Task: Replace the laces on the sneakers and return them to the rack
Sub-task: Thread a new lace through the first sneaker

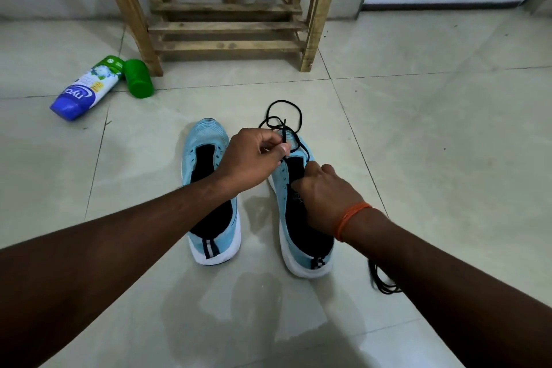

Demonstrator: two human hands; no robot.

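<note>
The lace [286, 116] is pinched by the left hand [254, 155]; the grip of the right hand [325, 197] at the sneaker [279, 185] cannot be told. The tip should be fed squarely through.

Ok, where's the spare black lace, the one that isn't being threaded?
Head view: the spare black lace lies bunched on the floor at the right, just outside the heel of the right-hand sneaker, partly hidden by the right forearm.

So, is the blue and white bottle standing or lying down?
Lying down: the bottle rests on its side on the floor, beside the wooden rack.
</note>
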